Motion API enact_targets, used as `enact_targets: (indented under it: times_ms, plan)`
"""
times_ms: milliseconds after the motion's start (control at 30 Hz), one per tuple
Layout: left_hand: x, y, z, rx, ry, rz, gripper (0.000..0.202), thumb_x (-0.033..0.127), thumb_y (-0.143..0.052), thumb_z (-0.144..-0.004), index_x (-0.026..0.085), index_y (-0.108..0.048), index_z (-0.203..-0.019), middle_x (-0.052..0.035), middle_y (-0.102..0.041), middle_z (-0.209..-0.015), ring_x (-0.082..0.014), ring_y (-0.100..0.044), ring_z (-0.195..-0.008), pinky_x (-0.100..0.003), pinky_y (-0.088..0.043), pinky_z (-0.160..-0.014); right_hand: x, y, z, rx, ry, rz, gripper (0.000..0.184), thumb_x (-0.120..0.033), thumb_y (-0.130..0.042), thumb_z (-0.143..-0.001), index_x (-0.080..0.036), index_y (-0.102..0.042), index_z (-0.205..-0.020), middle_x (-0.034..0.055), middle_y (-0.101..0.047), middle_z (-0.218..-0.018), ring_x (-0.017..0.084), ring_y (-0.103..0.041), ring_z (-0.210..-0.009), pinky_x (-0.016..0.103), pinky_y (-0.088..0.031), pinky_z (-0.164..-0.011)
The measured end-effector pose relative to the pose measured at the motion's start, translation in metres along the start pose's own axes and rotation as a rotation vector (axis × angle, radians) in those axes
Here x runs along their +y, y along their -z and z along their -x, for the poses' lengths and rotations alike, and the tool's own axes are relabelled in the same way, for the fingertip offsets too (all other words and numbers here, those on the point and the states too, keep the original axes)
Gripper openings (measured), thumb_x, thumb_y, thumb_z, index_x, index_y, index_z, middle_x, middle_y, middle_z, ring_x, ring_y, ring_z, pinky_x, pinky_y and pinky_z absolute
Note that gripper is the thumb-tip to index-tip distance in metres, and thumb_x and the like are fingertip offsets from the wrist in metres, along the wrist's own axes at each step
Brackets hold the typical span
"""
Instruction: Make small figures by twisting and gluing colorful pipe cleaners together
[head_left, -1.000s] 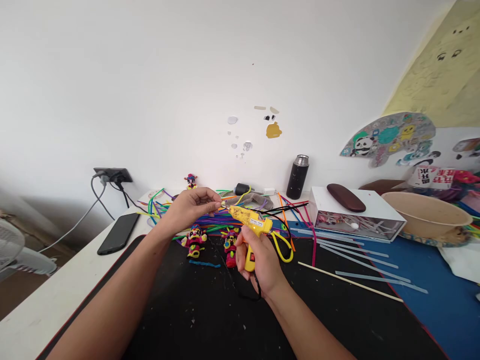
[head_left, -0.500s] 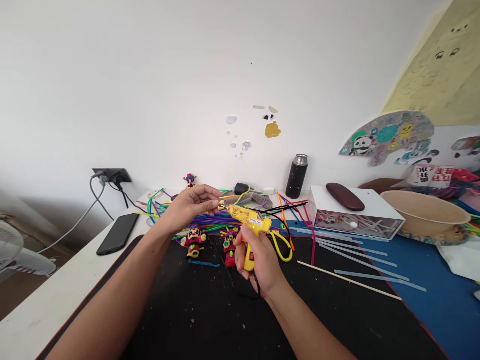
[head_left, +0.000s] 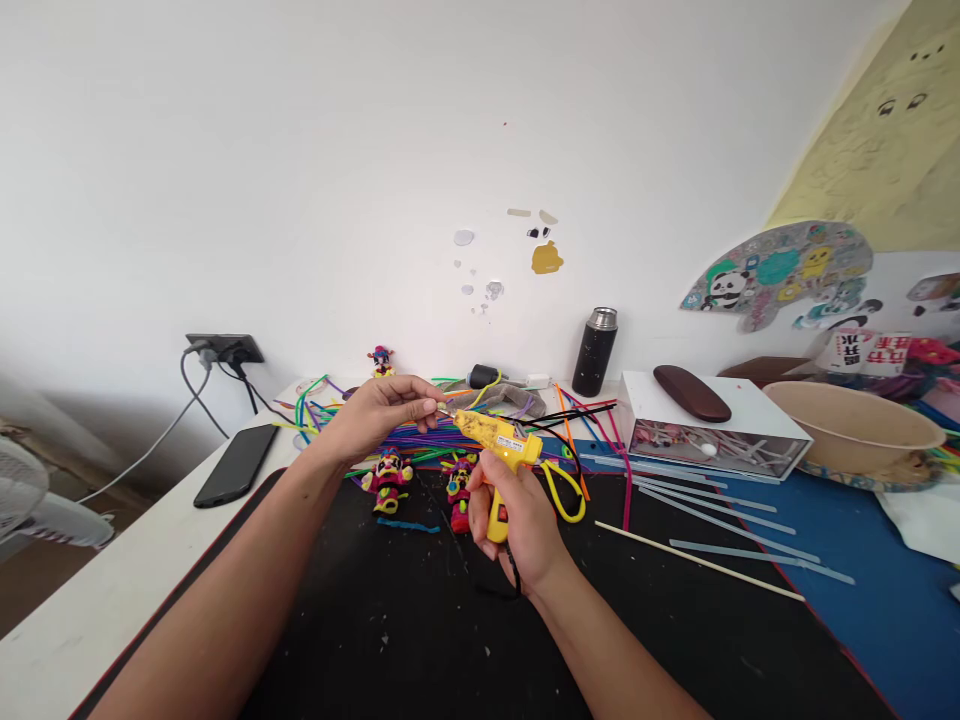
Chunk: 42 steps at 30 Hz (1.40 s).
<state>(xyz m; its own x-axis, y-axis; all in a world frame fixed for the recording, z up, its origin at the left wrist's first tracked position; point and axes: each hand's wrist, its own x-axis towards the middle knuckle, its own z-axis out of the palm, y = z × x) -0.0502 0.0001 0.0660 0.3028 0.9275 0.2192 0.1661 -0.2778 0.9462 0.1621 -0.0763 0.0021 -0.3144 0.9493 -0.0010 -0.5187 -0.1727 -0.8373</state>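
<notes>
Applying glue to a small pale piece (head_left: 443, 406) looks to be the step in hand, judged from the head view, the only one. Left hand (head_left: 386, 412): thumb and forefinger pinched together on that piece, other fingers loosely curled; the piece is mostly hidden, so its shape cannot be told. Right hand (head_left: 529, 525): wrapped around the handle of a yellow glue gun (head_left: 491, 432), closed firmly; trigger pressure cannot be told. Gun held above the black mat (head_left: 390, 640), nozzle toward the left fingertips; nozzle and piece very close, contact unclear.

Next move, by judgement: calls for a steady pinch, a small measured dab, and fingertips clear of the hot tip.

Nearby: one colourful figure (head_left: 388, 482) lies on the mat below the left hand; a second figure (head_left: 458, 482) is partly covered by the right hand. A short blue strip (head_left: 409, 525) lies just in front of the first. Loose pipe cleaners (head_left: 420, 440) spread behind; translucent glue sticks (head_left: 731, 520) lie to the right, near a thin wooden stick (head_left: 697, 560).
</notes>
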Motion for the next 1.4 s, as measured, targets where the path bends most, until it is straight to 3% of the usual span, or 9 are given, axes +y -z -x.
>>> enact_targets:
  times_ms: [233,533,1400]
  plan:
    - [-0.0044,-0.0011,-0.0024,0.001,0.037,0.169,0.026,0.038,-0.090,-0.077,0.017,-0.081,-0.088,-0.0045,-0.073,-0.075,-0.0139,-0.065,-0.068,-0.026,-0.053,-0.067,-0.0003,-0.0003,0.0003,-0.006,-0.001,0.005,0.050,-0.065,-0.069,-0.087,-0.017,-0.060,-0.077,-0.0036,-0.055,-0.040,0.007,-0.036,-0.026,0.017,-0.024,-0.030]
    - [-0.0038,-0.0025,-0.0019,0.009,0.046,0.215,0.023,0.034,-0.092,-0.075,0.017,-0.081,-0.087,-0.0034,-0.074,-0.075,-0.0122,-0.066,-0.068,-0.024,-0.053,-0.068,-0.0029,-0.0019,0.0013,0.008,0.017,-0.011,0.049,-0.063,-0.070,-0.087,-0.017,-0.061,-0.075,-0.0039,-0.054,-0.039,0.006,-0.035,-0.027,0.016,-0.023,-0.030]
    - [-0.0028,-0.0032,-0.0003,-0.031,0.021,0.141,0.022,0.031,-0.088,-0.079,0.016,-0.075,-0.089,-0.0037,-0.074,-0.080,-0.0139,-0.068,-0.074,-0.025,-0.055,-0.072,-0.0012,-0.0004,0.0001,0.016,0.002,-0.012,0.050,-0.064,-0.071,-0.086,-0.017,-0.060,-0.074,-0.0028,-0.055,-0.039,0.007,-0.036,-0.027,0.017,-0.027,-0.029]
